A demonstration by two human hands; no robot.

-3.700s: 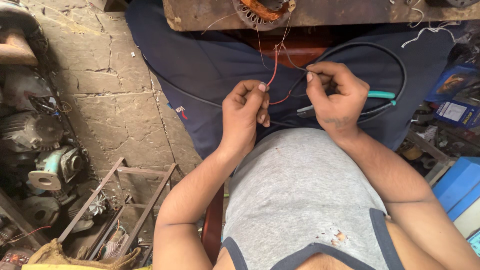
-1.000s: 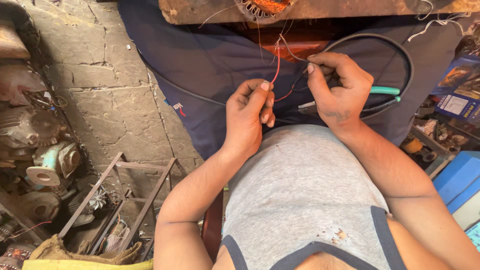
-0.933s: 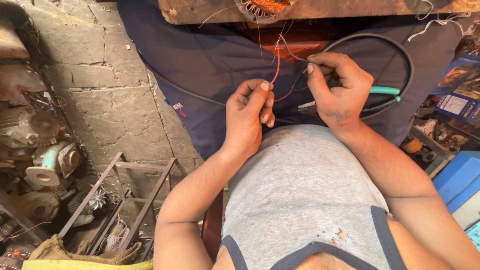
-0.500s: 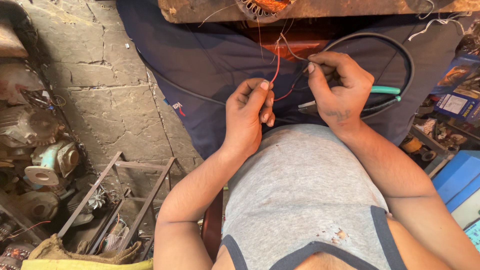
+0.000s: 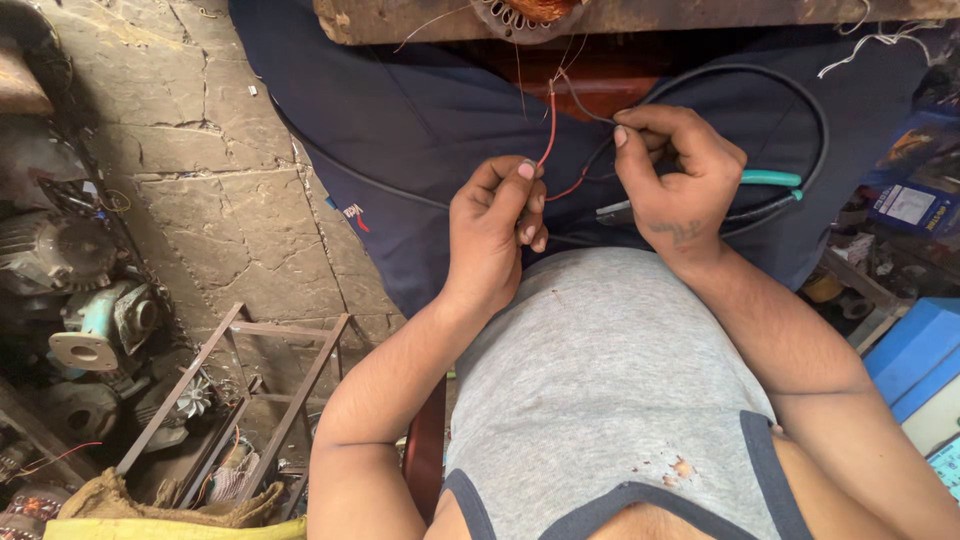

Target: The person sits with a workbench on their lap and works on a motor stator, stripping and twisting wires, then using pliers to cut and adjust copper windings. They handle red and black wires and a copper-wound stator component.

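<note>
Seated over a stone floor [image 5: 190,210] beside a metal frame [image 5: 250,390] and old motors [image 5: 95,320], a person works below a wooden bench [image 5: 400,18]; the right hand [image 5: 680,185] pinches a black wire [image 5: 585,110], the left hand [image 5: 495,235] a red wire [image 5: 550,125], between fingertips above the lap

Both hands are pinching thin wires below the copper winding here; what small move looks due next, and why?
Probably bring the two ends together: the left hand pinches the red wire near its lower end, while the right hand grips a dark wire close beside it. Both leads rise toward the winding, and the fingertips are apart.
</note>
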